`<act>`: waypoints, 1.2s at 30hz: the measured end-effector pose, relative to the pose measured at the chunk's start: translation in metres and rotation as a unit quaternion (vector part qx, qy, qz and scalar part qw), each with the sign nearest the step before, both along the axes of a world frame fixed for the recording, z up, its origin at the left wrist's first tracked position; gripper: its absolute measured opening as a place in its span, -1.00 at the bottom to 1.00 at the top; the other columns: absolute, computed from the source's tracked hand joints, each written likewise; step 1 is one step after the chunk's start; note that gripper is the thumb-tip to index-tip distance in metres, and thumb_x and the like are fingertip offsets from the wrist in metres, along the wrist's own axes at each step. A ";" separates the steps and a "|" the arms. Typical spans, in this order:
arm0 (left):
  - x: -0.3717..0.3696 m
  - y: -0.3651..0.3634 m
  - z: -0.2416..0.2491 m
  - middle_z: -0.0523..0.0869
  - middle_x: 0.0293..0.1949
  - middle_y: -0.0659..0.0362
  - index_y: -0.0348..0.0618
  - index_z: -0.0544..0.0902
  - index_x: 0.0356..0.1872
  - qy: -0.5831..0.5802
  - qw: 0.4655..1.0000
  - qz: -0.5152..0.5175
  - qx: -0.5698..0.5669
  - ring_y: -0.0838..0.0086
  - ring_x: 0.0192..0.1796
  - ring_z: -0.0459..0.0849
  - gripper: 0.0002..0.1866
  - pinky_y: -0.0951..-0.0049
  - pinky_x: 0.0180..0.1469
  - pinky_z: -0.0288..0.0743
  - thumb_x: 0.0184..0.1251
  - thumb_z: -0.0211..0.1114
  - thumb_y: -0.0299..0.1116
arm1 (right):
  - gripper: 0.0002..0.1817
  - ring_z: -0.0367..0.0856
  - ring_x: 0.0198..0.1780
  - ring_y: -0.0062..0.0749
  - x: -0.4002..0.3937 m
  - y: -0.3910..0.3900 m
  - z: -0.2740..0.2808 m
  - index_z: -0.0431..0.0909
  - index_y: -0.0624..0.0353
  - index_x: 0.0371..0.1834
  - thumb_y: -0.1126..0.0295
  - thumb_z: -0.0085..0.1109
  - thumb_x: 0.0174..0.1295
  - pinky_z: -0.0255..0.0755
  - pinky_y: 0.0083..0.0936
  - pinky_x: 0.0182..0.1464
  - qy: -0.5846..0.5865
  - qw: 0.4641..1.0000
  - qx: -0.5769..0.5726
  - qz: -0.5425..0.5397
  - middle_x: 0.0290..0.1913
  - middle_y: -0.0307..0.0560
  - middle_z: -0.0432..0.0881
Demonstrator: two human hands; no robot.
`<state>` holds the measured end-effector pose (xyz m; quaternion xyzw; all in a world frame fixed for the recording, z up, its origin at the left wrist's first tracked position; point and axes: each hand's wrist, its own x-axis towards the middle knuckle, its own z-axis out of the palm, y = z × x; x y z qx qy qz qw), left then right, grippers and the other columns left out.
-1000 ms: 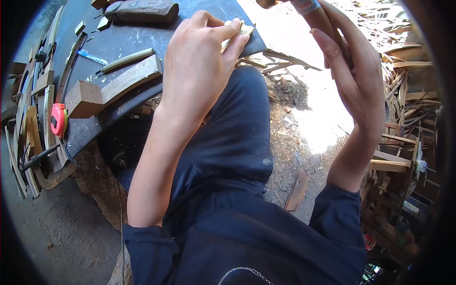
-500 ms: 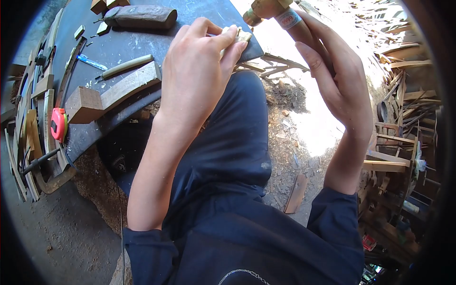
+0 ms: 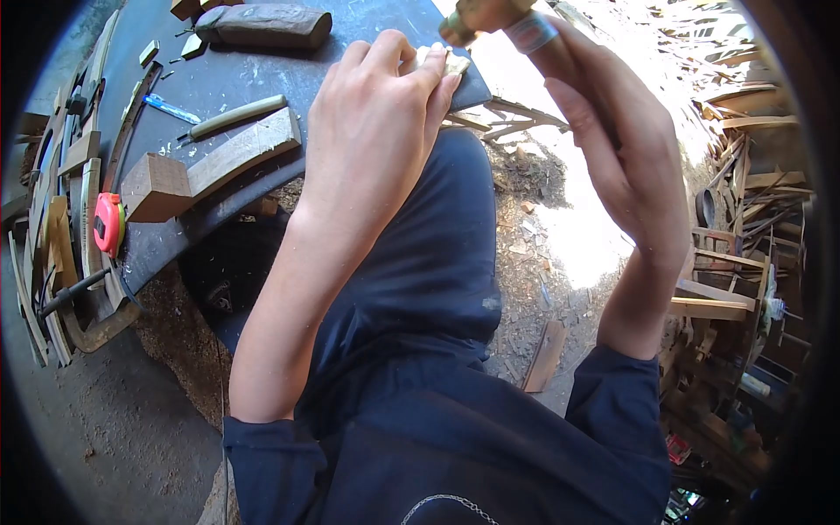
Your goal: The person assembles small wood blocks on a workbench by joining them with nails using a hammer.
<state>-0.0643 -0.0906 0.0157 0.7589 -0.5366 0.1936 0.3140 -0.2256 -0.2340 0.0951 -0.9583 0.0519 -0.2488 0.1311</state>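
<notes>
My left hand [image 3: 367,131] is closed at the near right corner of the dark blue table [image 3: 350,22]. Its thumb and fingers pinch a small pale wooden piece [image 3: 455,63], mostly hidden by the fingertips. To the right, my right hand [image 3: 643,157] wraps around the wooden handle of a hammer [image 3: 553,59], which has a round label. The hammer's brass-coloured head is raised near the table corner, apart from the pale piece, and is partly cut off by the top of the view.
On the table lie a dark wooden block [image 3: 262,26], a round-handled tool [image 3: 236,116], a blue pen [image 3: 171,109], a curved wooden piece [image 3: 245,153] and a red tape measure [image 3: 108,224]. A clamp [image 3: 105,331] grips the left edge. Scrap wood [image 3: 761,179] is heaped at right.
My left hand has shifted slightly right with the pale piece. The hammer head has moved a little up and left, and the view has shifted slightly.
</notes>
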 end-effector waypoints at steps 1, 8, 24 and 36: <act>0.000 0.000 0.000 0.76 -0.17 0.13 -0.12 0.87 0.00 -0.001 1.000 0.000 0.002 0.29 -0.12 0.75 -0.76 0.27 -0.09 0.65 0.48 0.43 -0.24 | -0.55 0.58 -0.34 -0.45 0.002 -0.003 -0.003 0.52 0.22 0.46 0.48 0.18 0.54 0.51 -0.46 -0.23 -0.013 0.998 -0.047 0.032 -0.07 0.00 0.74; 0.003 -0.001 -0.005 0.70 -0.24 0.12 -0.19 0.87 -0.07 -0.015 1.000 -0.011 -0.016 0.35 -0.20 0.68 -0.77 0.33 -0.11 0.65 0.50 0.40 -0.25 | -0.58 0.54 -0.36 -0.55 -0.010 0.000 0.008 0.52 0.28 0.45 0.48 0.14 0.58 0.46 -0.53 -0.30 0.016 0.996 0.065 -0.059 -0.09 -0.07 0.74; 0.002 -0.001 -0.001 0.72 -0.22 0.13 -0.16 0.87 -0.04 -0.005 1.000 -0.011 -0.014 0.34 -0.18 0.70 -0.77 0.32 -0.10 0.65 0.49 0.42 -0.25 | -0.60 0.72 -0.09 -0.31 0.002 -0.005 -0.003 0.53 0.31 0.41 0.47 0.15 0.57 0.58 -0.30 0.00 0.008 0.999 -0.052 0.008 0.02 0.09 0.76; 0.001 0.000 0.000 0.76 -0.18 0.12 -0.12 0.88 0.00 0.012 1.000 -0.004 -0.008 0.29 -0.12 0.74 -0.76 0.27 -0.07 0.64 0.47 0.44 -0.26 | -0.60 0.64 -0.29 -0.44 0.000 -0.009 -0.003 0.52 0.28 0.44 0.47 0.12 0.59 0.56 -0.49 -0.19 -0.025 0.997 -0.076 0.022 -0.04 0.01 0.77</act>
